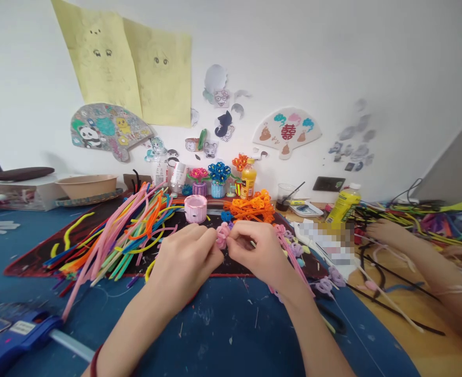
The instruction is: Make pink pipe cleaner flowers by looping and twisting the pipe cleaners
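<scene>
A small pink pipe cleaner flower [222, 235] is pinched between both hands over the dark mat. My left hand [189, 256] is closed on its left side, with the thumb and forefinger near the petals. From the right, my right hand [256, 251] grips the same flower with curled fingers. Just behind my hands stands a pink pipe cleaner pot [195, 208]. Orange pipe cleaner flowers [254, 206] lie behind my right hand. More pink and lilac flowers [292, 243] with stems are partly hidden by my right wrist.
Loose pipe cleaners [113, 235] are heaped on the left. A blue glue gun [22, 335] lies at the near left. Potted flowers [219, 173] and an orange bottle [248, 179] line the wall. At right, another person's hand [388, 235] works near a yellow bottle [344, 204].
</scene>
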### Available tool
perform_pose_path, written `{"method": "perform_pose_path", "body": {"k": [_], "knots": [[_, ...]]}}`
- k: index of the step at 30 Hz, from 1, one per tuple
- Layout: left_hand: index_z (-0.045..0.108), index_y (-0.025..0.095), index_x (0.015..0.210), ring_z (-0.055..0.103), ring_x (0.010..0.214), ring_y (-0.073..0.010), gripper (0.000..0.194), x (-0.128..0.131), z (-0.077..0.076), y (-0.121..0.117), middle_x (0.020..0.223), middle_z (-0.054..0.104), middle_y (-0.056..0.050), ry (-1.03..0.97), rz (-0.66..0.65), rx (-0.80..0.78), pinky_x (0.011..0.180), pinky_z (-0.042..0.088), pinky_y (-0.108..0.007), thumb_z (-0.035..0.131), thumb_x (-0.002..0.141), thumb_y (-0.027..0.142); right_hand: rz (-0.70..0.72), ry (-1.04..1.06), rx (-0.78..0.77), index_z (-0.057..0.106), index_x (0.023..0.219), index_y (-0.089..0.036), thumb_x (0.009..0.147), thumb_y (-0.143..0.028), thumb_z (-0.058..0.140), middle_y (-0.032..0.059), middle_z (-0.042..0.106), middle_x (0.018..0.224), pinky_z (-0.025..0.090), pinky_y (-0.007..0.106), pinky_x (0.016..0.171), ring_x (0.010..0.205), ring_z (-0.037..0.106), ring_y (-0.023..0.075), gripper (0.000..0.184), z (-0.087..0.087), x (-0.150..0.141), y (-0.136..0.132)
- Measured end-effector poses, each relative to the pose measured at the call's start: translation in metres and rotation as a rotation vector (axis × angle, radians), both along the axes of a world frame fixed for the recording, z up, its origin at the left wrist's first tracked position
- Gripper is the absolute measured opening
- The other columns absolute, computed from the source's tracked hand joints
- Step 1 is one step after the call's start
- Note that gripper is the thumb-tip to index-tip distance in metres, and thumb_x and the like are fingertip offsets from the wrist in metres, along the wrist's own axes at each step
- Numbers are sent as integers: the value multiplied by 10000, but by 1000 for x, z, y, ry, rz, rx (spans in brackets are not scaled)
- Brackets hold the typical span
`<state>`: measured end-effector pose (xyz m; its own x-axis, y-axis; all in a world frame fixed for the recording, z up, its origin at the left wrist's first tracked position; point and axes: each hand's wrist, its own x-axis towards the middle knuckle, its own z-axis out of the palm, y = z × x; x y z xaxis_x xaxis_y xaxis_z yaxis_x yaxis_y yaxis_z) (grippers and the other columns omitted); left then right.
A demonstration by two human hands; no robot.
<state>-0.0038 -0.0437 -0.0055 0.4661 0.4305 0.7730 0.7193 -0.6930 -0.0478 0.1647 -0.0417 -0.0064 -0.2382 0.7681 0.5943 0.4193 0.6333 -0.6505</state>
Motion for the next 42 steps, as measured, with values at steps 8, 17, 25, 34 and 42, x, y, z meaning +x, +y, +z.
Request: {"method": "perform_pose_path", "body": {"k": [8, 17, 25, 34, 42], "knots": [[482, 187, 604, 417, 541, -181, 327, 1, 2, -3, 565, 460, -14, 319, 177, 342, 509, 274, -307, 448, 893, 38, 8, -69, 122, 295, 567, -205, 809, -147, 510, -46, 341, 560, 246, 247, 506, 523, 321, 97, 329, -4, -6, -1], [457, 198, 611, 441, 557, -168, 318, -2, 5, -3, 566, 456, 2, 254, 155, 299, 526, 291, -299, 469, 915, 104, 33, -32, 106, 358, 573, -204, 833, -159, 511, -42, 370, 580, 255, 251, 506, 530, 331, 103, 305, -4, -7, -2], [527, 167, 702, 477, 541, -94, 215, -5, 8, -1, 595, 511, 33, -161, 39, 10, 539, 303, -238, 511, 913, 208, -32, 226, -41, 595, 742, -181, 899, -320, 541, -2, 518, 668, 352, 252, 532, 575, 447, 130, 216, 1, 2, 4], [599, 175, 879, 418, 569, -101, 281, -4, 10, 3, 671, 516, 27, -536, -281, -715, 506, 320, -210, 512, 917, 440, 117, 322, -38, 687, 831, -187, 897, -401, 586, 40, 617, 790, 454, 270, 655, 713, 563, 171, 245, -5, 0, 9], [608, 179, 862, 378, 517, -86, 228, 1, 8, -1, 597, 485, 60, -478, -222, -668, 480, 273, -204, 645, 843, 403, 166, 289, -48, 708, 893, -197, 906, -445, 562, 41, 625, 794, 467, 277, 694, 715, 566, 179, 288, -10, 1, 12]]}}
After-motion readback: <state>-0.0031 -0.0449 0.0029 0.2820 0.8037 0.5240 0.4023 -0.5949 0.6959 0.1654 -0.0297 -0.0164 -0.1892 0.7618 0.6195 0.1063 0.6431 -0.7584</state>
